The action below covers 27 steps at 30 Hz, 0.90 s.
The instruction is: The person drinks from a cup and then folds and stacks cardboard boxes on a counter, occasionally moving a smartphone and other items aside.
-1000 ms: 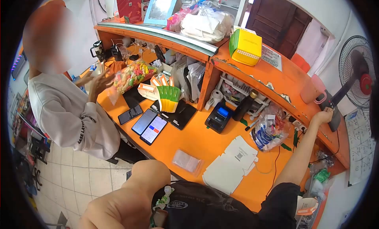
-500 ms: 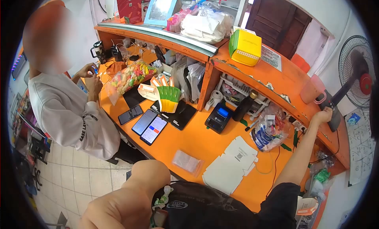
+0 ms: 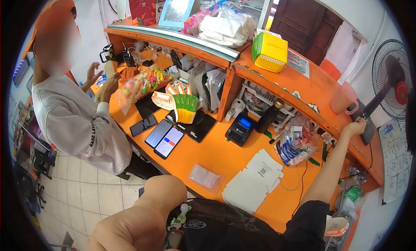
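Observation:
My right hand (image 3: pixel 357 126) reaches far out to the right, its fingers curled against the base of a desk fan (image 3: pixel 368 129). The fan stands tilted on the raised orange ledge, with a dark round grille and a red hub. Right beside my hand is a pink translucent mug (image 3: pixel 343 99). My left hand (image 3: pixel 113 233) is low at the bottom left, close to the camera; its fingers are cut off or hidden, so I cannot see what they do. A string of green and white beads (image 3: pixel 180 216) lies by my dark shirt.
On the orange desk (image 3: pixel 208 153) are phones (image 3: pixel 169 142), a small black printer (image 3: pixel 239 129), flat white card cut-outs (image 3: pixel 253 181), a clear plastic packet (image 3: pixel 204 177) and folded yellow-green boxes (image 3: pixel 186 107). A co-worker (image 3: pixel 82 116) stands at the left. A yellow box (image 3: pixel 269 51) sits above.
The co-worker's head has shifted slightly and their hands have risen and moved apart, with a pale item now in one. My right hand stays at the fan base.

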Each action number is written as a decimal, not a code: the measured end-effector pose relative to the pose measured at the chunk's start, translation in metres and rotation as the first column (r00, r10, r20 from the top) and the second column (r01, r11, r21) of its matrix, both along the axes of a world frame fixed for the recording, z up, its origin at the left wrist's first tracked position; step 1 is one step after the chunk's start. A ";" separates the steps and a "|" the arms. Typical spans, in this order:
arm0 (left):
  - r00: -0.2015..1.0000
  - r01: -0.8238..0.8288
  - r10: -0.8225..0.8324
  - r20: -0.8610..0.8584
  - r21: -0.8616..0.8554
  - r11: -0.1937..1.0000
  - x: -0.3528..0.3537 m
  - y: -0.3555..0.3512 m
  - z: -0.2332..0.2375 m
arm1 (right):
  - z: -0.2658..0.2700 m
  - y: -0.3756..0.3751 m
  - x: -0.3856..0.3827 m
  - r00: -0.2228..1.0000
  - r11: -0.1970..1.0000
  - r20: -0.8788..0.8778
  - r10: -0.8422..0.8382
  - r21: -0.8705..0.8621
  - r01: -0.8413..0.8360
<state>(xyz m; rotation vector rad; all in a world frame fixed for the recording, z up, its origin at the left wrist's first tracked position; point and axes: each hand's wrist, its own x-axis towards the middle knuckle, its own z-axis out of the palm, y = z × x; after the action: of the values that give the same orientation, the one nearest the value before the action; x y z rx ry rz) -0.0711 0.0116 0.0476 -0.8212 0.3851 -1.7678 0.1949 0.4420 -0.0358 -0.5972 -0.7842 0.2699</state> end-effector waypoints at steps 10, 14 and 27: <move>0.938 0.011 -0.248 -0.244 -0.691 0.723 -0.012 -0.033 -0.030 | 0.005 -0.001 -0.004 0.995 1.000 -0.091 0.031 0.002 -0.031; 0.935 0.007 -0.242 -0.259 -0.670 0.742 -0.014 -0.030 -0.030 | 0.004 -0.003 -0.006 0.997 1.000 -0.069 -0.015 0.026 0.017; 0.945 -0.009 -0.206 -0.254 -0.650 0.760 -0.014 -0.028 -0.030 | 0.004 -0.004 -0.003 0.999 1.000 -0.026 -0.025 -0.011 0.025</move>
<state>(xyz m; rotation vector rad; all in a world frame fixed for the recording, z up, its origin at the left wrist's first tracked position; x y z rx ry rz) -0.0851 -0.0167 0.0175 -1.6169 -0.0025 -1.8908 0.1915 0.4379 -0.0321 -0.6118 -0.7505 0.2583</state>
